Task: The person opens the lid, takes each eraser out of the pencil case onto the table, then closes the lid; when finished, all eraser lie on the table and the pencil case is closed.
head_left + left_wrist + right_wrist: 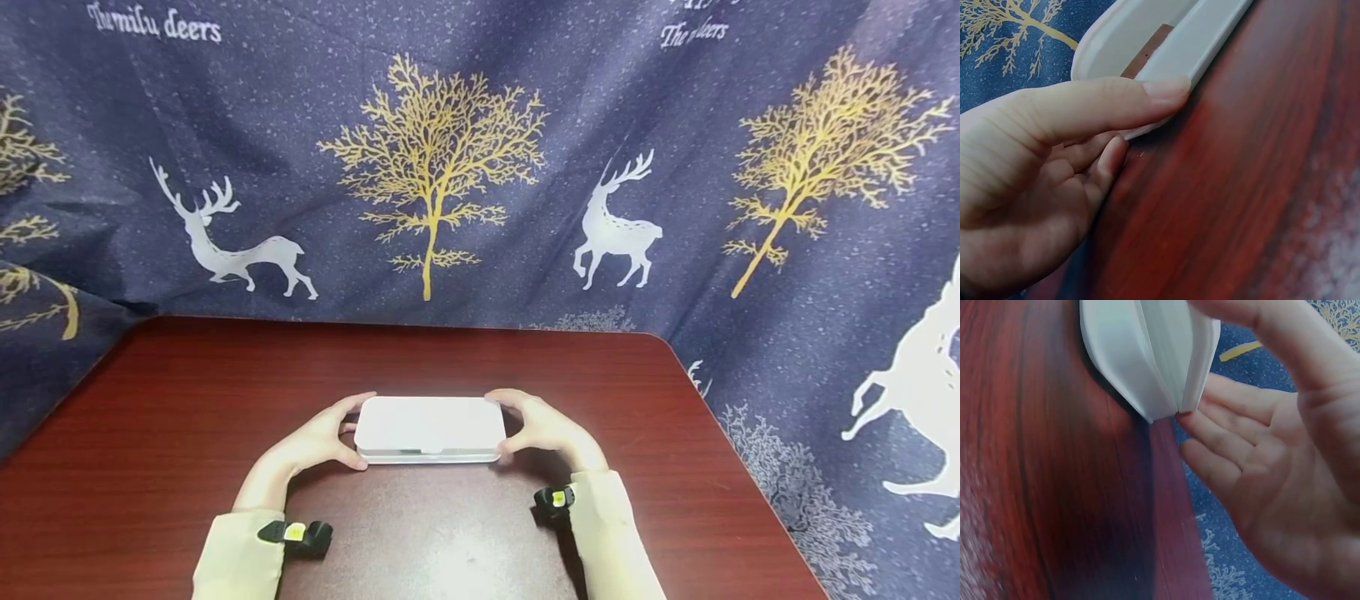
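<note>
A white pencil case lies crosswise on the table, its long front side towards me. My left hand grips its left end, thumb at the front corner and a fingertip at the back corner. At the opposite end, my right hand holds the case in the same way. Both wrist views show the lid slightly raised from the base. Through the gap in the left wrist view, a brown strip shows inside; the rest of the inside is hidden.
The reddish-brown wooden table has rounded far corners. Behind it hangs a dark blue cloth with deer and trees printed on it. Black straps sit at both wrists, over pale sleeves.
</note>
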Demonstrator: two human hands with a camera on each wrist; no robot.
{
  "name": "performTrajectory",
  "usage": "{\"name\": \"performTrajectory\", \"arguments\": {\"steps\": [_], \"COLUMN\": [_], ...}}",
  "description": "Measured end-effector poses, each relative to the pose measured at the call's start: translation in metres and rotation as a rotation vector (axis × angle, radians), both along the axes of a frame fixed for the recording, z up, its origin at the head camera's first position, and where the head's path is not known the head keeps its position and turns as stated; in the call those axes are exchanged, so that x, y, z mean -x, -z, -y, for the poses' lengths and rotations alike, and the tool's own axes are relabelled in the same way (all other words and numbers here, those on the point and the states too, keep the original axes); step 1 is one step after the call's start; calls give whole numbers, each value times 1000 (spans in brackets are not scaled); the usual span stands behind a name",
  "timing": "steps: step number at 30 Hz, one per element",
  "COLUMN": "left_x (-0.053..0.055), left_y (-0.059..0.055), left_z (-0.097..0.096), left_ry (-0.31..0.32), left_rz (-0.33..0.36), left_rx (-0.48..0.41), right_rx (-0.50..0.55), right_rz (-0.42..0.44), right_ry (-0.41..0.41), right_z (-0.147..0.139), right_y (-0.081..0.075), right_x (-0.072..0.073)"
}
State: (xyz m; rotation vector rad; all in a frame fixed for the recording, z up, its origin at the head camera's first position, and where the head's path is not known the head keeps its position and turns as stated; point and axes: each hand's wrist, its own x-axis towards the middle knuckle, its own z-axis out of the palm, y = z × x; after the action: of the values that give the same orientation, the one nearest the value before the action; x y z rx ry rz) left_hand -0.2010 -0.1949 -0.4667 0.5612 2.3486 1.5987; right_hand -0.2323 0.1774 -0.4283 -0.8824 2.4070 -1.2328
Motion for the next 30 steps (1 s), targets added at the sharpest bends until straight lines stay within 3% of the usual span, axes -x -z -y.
{"name": "performTrajectory", "arguments": {"steps": [8, 14, 21, 26, 30], "left_x": [-1, -2, -2, -2, -2], "left_y": [-4, -4, -5, -6, -6], "left_z": [-3, -4, -2, -3, -3], "left_ry": [-27, -63, -65, -129, -139], "left_rz": [23, -10, -37, -57, -72], "left_rx": [11, 83, 98, 141, 156], "right_rx": [115, 172, 160, 91, 67], "right_rz": [74, 117, 61, -5, -53], "right_ry": [-14, -6, 12, 64, 84], "right_z": [-2, -2, -3, -5, -4], "right_y": [-2, -4, -3, -5, -7], "right_x": [-2, -3, -3, -4, -4]}}
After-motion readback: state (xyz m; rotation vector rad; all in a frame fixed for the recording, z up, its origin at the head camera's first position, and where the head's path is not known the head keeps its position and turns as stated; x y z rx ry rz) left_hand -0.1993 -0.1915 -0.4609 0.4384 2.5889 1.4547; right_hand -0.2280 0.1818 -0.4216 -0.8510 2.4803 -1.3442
